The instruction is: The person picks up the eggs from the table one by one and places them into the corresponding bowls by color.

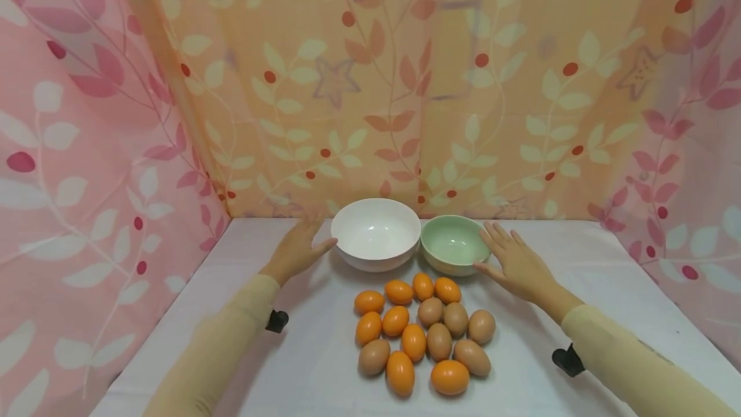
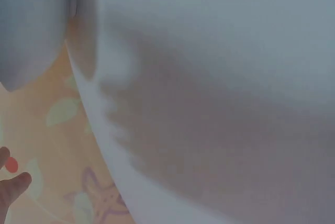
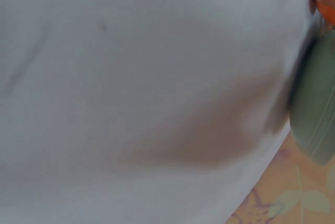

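A large white bowl [image 1: 375, 230] and a smaller pale green bowl [image 1: 454, 243] stand side by side near the back of the table. To the left of the white bowl, my left hand [image 1: 296, 251] hovers with its fingers extended and the thumb towards the rim. My right hand [image 1: 519, 264], fingers straight and spread, is at the green bowl's right side; whether it touches the rim I cannot tell. Neither hand holds anything. In front of the bowls lie several orange eggs [image 1: 400, 373] and several brown eggs [image 1: 471, 357] in a loose group.
White cloth covers the table [image 1: 312, 365]. A patterned orange curtain [image 1: 370, 114] hangs behind its back edge, with pink patterned cloth [image 1: 75, 179] at the left and more at the right. Small black devices [image 1: 278, 321] sit beneath both wrists.
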`<act>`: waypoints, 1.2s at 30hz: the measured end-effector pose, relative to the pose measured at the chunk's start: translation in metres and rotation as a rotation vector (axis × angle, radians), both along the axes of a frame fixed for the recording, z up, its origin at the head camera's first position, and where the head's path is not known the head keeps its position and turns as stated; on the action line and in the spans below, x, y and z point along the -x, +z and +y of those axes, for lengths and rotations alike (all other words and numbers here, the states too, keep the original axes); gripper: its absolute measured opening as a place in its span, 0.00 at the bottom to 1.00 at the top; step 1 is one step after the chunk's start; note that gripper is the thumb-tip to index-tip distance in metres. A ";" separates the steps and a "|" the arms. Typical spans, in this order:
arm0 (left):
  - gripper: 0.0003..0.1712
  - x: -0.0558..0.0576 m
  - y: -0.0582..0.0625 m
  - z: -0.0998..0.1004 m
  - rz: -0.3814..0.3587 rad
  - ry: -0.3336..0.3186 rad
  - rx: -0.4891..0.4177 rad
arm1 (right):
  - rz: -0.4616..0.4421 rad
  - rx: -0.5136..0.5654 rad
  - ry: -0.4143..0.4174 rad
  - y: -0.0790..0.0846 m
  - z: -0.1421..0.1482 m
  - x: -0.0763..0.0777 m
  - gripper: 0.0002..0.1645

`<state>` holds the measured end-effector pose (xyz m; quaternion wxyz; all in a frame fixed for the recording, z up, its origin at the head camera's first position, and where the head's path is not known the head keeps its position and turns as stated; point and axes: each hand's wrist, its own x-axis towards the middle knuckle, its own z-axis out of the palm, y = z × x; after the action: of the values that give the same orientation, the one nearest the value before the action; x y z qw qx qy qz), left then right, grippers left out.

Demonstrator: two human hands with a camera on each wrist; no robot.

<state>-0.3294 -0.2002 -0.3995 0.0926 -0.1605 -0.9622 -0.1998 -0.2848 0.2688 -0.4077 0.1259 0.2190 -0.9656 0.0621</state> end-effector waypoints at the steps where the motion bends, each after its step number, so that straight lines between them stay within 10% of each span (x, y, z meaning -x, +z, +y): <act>1: 0.49 0.000 -0.001 0.001 -0.007 0.000 -0.010 | -0.008 0.007 0.001 0.000 -0.001 -0.001 0.49; 36: 0.50 -0.004 -0.019 0.017 -0.278 0.179 -0.548 | -0.349 0.697 -0.127 -0.001 -0.010 -0.062 0.48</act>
<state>-0.3249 -0.1831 -0.4184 0.0175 -0.0157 -0.8862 -0.4626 -0.2233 0.2591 -0.4092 0.0303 0.0892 -0.9052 0.4145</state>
